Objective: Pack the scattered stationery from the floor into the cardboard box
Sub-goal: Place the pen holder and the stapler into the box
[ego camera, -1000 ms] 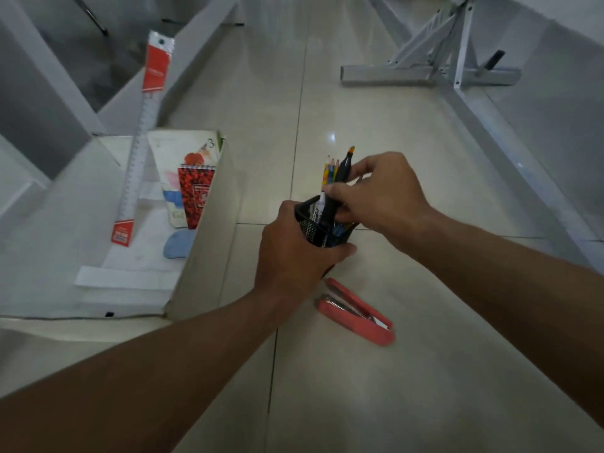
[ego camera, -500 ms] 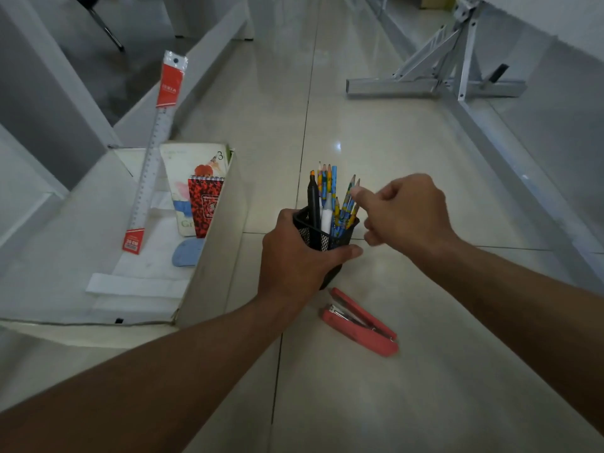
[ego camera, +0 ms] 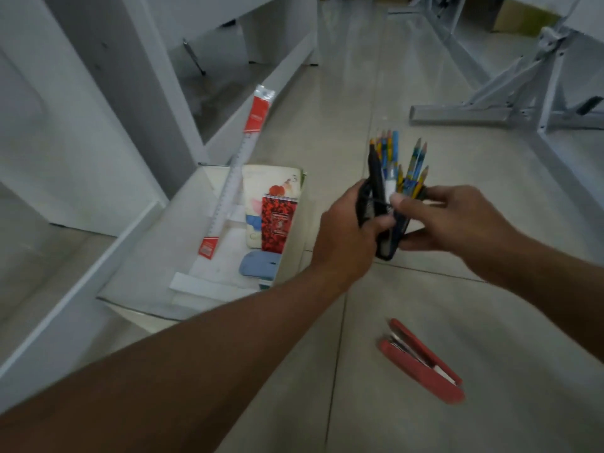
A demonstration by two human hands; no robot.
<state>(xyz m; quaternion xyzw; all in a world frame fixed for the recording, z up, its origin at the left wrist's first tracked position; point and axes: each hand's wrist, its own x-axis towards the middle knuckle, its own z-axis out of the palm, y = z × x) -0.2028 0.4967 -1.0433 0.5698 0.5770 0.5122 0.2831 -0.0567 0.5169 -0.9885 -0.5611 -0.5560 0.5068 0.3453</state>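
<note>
Above tiles point(ego camera: 376, 403), pencil holder point(ego camera: 385, 237) upright (tips up).

Both forearms reach forward; left hand point(ego camera: 349, 230) and right hand point(ego camera: 447, 220) meet, fingers curled in a grip.

The floor point(ego camera: 376, 76) is glossy tile, smooth. The pen holder point(ego camera: 382, 220) at 12 o'clock looks like black wire mesh, while the stapler point(ego camera: 421, 362) at 5 o'clock is matt red (metal glinting inside); the box point(ego camera: 209, 308) is plain cardboard.
</note>
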